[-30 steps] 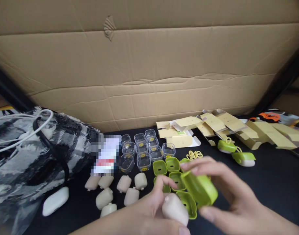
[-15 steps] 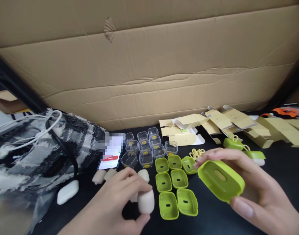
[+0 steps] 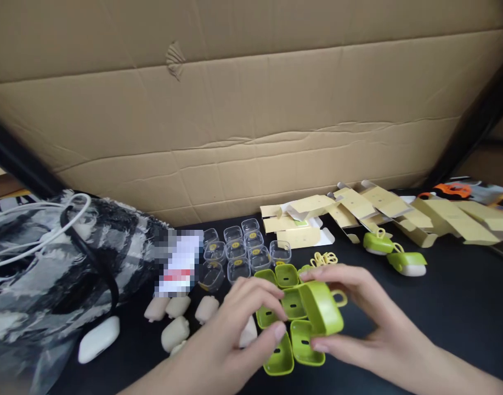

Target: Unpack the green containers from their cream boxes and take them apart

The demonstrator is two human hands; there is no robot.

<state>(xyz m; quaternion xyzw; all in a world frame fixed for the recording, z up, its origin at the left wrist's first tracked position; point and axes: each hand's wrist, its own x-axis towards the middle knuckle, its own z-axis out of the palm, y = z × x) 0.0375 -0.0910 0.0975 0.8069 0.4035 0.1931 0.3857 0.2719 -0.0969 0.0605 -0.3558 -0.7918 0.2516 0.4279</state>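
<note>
My right hand (image 3: 358,315) grips a green plastic case lid (image 3: 323,310) with a pale yellow loop, tilted with its outer side to the right. Close to its left side is my left hand (image 3: 238,329), thumb and fingers apart, nothing between the fingertips. A beige rounded piece (image 3: 248,333) shows through the gap behind the left thumb; whether the hand touches it I cannot tell. Under the hands stand several open green shells (image 3: 279,356) with a slot in the bottom, partly covered. More beige pieces (image 3: 175,333) lie left of my left hand.
Behind are clear plastic cups (image 3: 238,269), yellow loops (image 3: 323,259) and flattened cartons (image 3: 304,236). Two green-and-beige cases (image 3: 407,263) lie right. A white case (image 3: 99,339), a phone (image 3: 179,266) and a shaggy black-and-white fabric (image 3: 123,230) are left. A cardboard wall (image 3: 251,109) stands behind.
My right hand has brought the green lid leftward and turned it. My left hand has moved toward it, and the beige piece is no longer between its fingertips. The view has shifted slightly.
</note>
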